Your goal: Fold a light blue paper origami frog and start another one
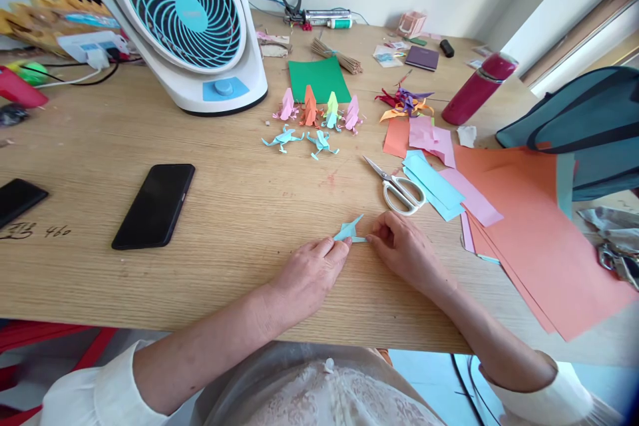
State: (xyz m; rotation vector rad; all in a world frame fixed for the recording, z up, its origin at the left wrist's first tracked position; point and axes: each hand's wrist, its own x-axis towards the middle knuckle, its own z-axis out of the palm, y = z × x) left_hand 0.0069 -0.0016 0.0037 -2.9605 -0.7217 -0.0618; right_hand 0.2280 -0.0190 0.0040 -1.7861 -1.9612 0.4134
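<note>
Near the table's front edge, a small light-blue folded paper piece [348,231] lies between my two hands, with thin points sticking out to the right. The fingers of my left hand [314,269] are closed on its left end. My right hand [407,249] pinches the tip of its lower right point between thumb and finger. White-handled scissors [403,194] lie just beyond my right hand. Farther back stand several folded paper figures, among them an orange one [309,108] and a light-blue one [322,142].
A fan [224,90] stands at the back left, and a black phone [156,205] lies left of my hands. Blue paper strips [434,185], large orange sheets [544,246], a red bottle [479,90] and a teal bag [594,120] are on the right. A green sheet [319,78] lies behind the figures.
</note>
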